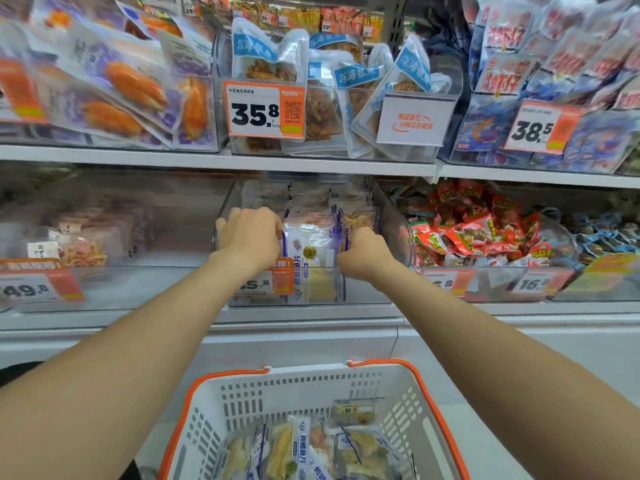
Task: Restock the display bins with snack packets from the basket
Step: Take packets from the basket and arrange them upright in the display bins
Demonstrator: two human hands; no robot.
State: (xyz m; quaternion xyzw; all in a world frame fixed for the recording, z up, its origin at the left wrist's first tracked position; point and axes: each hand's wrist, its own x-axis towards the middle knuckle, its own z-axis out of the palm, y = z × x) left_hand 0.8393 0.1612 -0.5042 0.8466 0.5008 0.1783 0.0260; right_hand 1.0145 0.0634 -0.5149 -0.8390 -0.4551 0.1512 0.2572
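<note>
Both hands are reaching into the same clear display bin (393,220) on the lower shelf (311,314). The left hand (251,239) is curling its fingers round the left edge of a bunch of upright snack packets (311,249). The right hand (363,256) is gripping the right edge, its fingertips tucked out of sight among the wrappers. The packets are standing squeezed between the two hands, near the front of the bin, behind an orange and white price tag (268,284) clipped to its front wall.

Below the outstretched forearms, a white basket (242,403) with an orange rim is sitting close to the person. More packets of the same kind (353,448) are lying piled on its bottom.

To the right, the neighbouring bin is holding a heap of red-wrapped snacks (478,233). On the shelf above, blue-labelled pouches (263,53) are leaning in another clear bin behind a 35.8 tag (263,110).
</note>
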